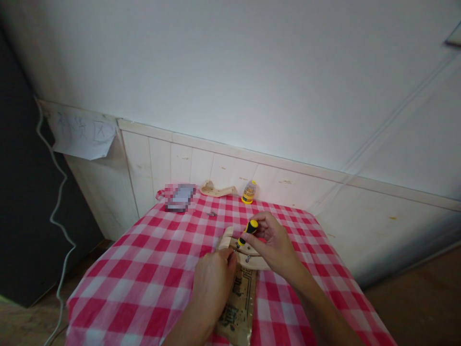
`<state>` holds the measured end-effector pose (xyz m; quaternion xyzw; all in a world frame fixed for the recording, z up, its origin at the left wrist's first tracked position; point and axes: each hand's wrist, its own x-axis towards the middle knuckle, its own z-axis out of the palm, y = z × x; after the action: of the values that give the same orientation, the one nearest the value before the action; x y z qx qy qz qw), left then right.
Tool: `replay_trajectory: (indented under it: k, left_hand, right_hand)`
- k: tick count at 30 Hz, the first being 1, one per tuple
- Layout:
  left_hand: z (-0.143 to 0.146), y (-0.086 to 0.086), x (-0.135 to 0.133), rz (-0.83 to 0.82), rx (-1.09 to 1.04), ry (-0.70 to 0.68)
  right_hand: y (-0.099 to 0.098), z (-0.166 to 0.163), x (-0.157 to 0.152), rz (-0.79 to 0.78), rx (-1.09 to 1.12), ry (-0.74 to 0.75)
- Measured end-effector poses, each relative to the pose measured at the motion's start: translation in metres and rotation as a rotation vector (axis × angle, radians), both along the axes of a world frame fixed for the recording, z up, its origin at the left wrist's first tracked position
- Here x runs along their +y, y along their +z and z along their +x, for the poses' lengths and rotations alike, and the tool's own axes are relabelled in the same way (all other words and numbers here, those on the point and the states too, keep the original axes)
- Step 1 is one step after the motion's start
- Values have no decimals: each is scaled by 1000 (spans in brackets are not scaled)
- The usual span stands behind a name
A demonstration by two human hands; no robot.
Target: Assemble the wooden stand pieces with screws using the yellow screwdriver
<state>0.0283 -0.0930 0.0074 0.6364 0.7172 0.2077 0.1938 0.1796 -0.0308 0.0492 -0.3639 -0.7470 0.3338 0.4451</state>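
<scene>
A yellow-and-black screwdriver (248, 231) is in the fingers of my right hand (275, 242), tilted with its tip pointing down to the left. That tip meets pale curved wooden pieces (255, 262), where small metal hardware (248, 258) shows on the surface. My left hand (216, 274) is closed, its thumb and fingertips pinched beside the screwdriver tip at the wood's left end. What those fingertips hold is hidden. Under the wood lies a gold printed packet (237, 307), partly covered by my left hand.
A red-and-white checked cloth (144, 278) covers the table. Along its far side are a blurred-out phone-like object (180, 198), another curved wooden piece (218, 191) and a clear yellow-based container (248, 193). Small metal screws (212, 214) lie nearer. A panelled wall (201, 163) stands behind.
</scene>
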Motion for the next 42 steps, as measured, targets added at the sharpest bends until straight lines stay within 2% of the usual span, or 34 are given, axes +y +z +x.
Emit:
replay_trajectory:
  k: [8,15,25,31,35,42]
  left_hand:
    - [1,3,0,4,-1,2]
    - [1,2,0,-2,2,1]
    - [1,5,1,-13,14,0]
    - [1,4,1,-14,3,-1]
    - [1,3,0,-12,-5,-16]
    - [1,3,0,-10,-5,-12]
  right_hand:
    - [-8,4,5,166,-97,-1]
    - [0,4,-3,130,-121,29]
    - [-3,2,1,71,-68,-6]
    - [-3,0,0,92,-83,-70]
    - [-1,0,-1,78,-90,-61]
    - [-3,0,4,221,-143,-47]
